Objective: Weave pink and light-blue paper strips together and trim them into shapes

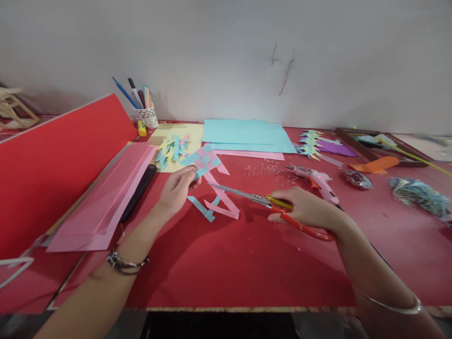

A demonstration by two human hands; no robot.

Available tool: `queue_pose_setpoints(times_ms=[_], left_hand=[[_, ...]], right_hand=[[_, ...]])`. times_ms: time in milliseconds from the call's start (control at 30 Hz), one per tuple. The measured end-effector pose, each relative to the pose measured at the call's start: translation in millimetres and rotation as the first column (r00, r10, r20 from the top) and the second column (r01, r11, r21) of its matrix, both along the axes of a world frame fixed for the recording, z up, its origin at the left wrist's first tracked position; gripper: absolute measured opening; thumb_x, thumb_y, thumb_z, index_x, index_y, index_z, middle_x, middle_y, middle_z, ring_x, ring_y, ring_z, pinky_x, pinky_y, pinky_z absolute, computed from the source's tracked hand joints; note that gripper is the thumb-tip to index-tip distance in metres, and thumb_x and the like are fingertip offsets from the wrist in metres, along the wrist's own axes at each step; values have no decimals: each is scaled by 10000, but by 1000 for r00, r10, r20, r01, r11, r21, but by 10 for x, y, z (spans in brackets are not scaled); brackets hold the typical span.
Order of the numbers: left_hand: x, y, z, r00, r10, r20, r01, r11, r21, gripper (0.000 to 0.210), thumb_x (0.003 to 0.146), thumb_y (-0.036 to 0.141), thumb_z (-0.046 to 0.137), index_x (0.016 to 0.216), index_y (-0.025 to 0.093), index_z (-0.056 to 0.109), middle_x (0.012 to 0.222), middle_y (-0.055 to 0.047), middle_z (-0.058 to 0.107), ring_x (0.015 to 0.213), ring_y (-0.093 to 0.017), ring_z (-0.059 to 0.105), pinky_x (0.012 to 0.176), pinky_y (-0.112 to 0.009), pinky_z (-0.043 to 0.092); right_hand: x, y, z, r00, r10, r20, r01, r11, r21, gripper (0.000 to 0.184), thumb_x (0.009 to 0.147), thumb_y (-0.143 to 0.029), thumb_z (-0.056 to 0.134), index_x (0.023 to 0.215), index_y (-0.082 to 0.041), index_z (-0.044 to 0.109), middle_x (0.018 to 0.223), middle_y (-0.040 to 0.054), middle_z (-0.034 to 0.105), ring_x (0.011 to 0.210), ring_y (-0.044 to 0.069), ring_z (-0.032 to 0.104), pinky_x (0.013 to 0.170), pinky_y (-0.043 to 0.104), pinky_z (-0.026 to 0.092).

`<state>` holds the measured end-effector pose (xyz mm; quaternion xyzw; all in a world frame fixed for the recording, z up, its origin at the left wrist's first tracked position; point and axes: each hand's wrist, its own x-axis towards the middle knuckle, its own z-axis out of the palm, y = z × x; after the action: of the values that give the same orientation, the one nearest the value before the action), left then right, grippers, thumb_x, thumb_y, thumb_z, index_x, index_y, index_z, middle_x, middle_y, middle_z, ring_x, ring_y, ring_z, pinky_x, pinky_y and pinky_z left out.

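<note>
My left hand (177,187) pinches a woven paper piece (205,161) of pink and blue strips, holding it above the red table. In my right hand (303,207) is a pair of scissors (263,200) with red and yellow handles. The blades point left, toward the lower side of the woven piece, and look nearly closed. A pink paper strip (228,200) trails down beneath the blade tips, beside a cut blue strip (202,207). Whether the blades touch any paper I cannot tell.
Blue sheets (243,134) lie at the back. Paper scraps (173,149) sit on a yellow sheet, near a pen cup (147,116). Pink sheets (95,202) lie left by a red board (63,165). A pink glue gun (316,181) and a brown tray (381,146) stand right.
</note>
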<state>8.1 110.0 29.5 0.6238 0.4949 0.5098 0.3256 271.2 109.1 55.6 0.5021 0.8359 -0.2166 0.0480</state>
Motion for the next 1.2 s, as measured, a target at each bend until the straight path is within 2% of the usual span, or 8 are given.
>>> queue_pose_setpoints(times_ms=[533,733,933,1067,1200], left_hand=[[-21,12,-29,999,-20,-43,21,999,34,226,685,238,338,471,196,398,493,19,401,474,-91,381,453,-210,351],[-49,38,-33,998,39,-45,-38,999,30,220,688,206,324,469,201,346,483,20,377,469,-92,368,449,-206,344],[-44,55,-35,993,117,-22,-117,993,5,194,695,206,351,525,188,440,501,28,400,451,-82,345,426,-196,310],[-59,66,-59,978,182,-99,-185,983,-14,197,706,275,409,557,179,494,526,31,436,499,-91,392,484,-203,344],[-101,92,-97,960,187,-210,-214,970,-113,249,676,375,464,545,172,520,560,15,533,613,-141,501,597,-234,393]], right_hand=[[12,1,0,1000,-5,8,4,999,41,420,697,-537,498,572,-185,305,538,-53,345,512,81,306,506,228,198],[4,1,6,999,-21,31,19,996,84,437,701,-557,484,553,-182,314,512,-50,364,499,81,316,504,230,189],[-29,-7,4,991,-128,42,119,978,172,435,701,-571,476,564,-188,321,523,-46,408,483,82,333,493,233,192],[-81,-23,-5,976,-200,83,175,954,244,435,706,-599,445,575,-190,373,548,-21,481,503,101,401,490,232,209],[-155,-45,-8,940,-302,159,254,930,266,408,696,-607,450,668,-204,502,653,17,592,603,160,520,490,230,233]])
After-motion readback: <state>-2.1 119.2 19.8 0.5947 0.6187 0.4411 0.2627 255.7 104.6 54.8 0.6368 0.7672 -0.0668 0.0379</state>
